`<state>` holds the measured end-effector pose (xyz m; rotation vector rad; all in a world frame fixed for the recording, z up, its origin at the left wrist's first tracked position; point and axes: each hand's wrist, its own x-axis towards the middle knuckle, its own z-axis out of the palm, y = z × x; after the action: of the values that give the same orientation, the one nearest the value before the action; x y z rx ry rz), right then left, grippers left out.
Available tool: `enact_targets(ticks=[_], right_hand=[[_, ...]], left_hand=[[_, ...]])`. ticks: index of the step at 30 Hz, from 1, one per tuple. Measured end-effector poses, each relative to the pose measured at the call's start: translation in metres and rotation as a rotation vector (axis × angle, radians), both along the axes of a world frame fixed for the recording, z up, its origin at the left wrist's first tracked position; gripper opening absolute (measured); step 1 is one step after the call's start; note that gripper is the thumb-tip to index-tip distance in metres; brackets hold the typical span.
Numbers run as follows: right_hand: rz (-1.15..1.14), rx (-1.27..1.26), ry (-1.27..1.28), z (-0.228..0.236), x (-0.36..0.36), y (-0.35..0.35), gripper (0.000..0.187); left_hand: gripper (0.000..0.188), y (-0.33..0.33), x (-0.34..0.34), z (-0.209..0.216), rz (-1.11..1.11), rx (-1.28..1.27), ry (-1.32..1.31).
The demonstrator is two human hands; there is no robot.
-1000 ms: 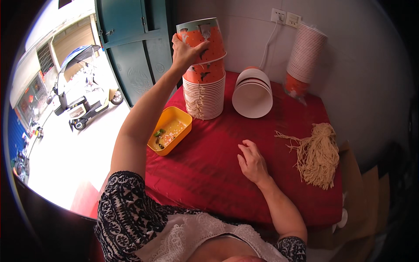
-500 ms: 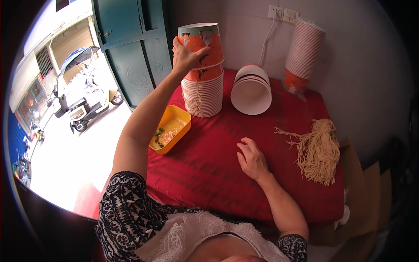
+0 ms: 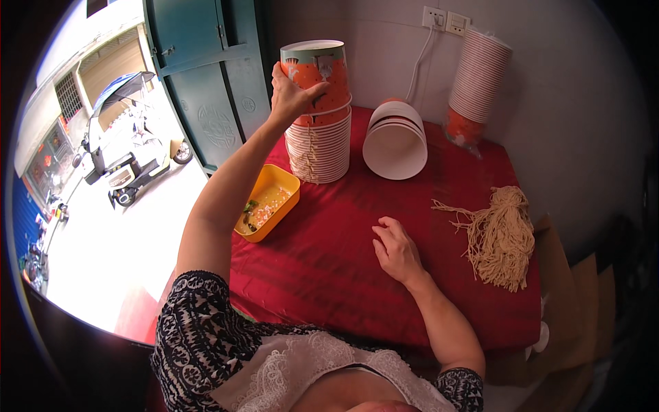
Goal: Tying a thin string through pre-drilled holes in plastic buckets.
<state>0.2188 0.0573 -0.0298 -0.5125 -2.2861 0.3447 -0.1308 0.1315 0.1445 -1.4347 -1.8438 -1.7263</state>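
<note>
My left hand [image 3: 294, 93] reaches far out and grips an orange paper bucket [image 3: 328, 72] with a teal band, thumb in front and fingers round its left side. This bucket sits at the top of a tall stack of paper buckets [image 3: 326, 147], whose white rims show below it; it appears to be upside down. Beige strands [image 3: 309, 154] hang down the side of the stack. Over the middle of the table, my right hand [image 3: 397, 250] is empty, its fingers loosely bent and apart. Nearest to it on the right lies a bundle of beige strings [image 3: 504, 240].
On the red tablecloth [image 3: 384, 316] stands a yellow tray [image 3: 280, 213] with small bits inside. White-lined buckets [image 3: 397, 150] lie tipped at the back. A wrapped bucket stack [image 3: 478, 82] leans by the wall. Left are a teal door [image 3: 213, 89] and a parked three-wheeler [image 3: 134, 172]; cardboard [image 3: 563, 295] stands right.
The top bucket has come down slightly on the stack, with my left hand still round it. My right hand has stayed in place.
</note>
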Motion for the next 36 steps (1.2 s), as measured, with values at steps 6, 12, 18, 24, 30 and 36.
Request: enact_targets(ticks=[6,12,18,24,30,36], right_hand=[[0.017,-0.009,0.016,0.0,0.001,0.0,0.026],[0.009,-0.002,0.01,0.001,0.0,-0.001,0.025],[0.005,-0.01,0.006,0.0,0.0,0.0,0.025],[0.012,-0.016,0.01,0.003,-0.001,-0.002,0.024],[0.008,0.006,0.03,0.001,0.0,0.001,0.024],[0.007,0.024,0.048,0.001,-0.001,0.0,0.024]], left_hand=[[0.122,-0.003,-0.001,-0.004,-0.024,-0.001,0.011],[0.123,-0.003,-0.003,-0.009,-0.023,0.007,0.016],[0.124,-0.003,0.0,-0.013,0.01,0.001,0.004],[0.12,-0.004,0.001,-0.015,-0.003,0.012,0.028],[0.118,-0.007,0.005,-0.016,0.006,-0.004,0.044],[0.117,-0.011,-0.013,-0.015,-0.072,-0.04,0.016]])
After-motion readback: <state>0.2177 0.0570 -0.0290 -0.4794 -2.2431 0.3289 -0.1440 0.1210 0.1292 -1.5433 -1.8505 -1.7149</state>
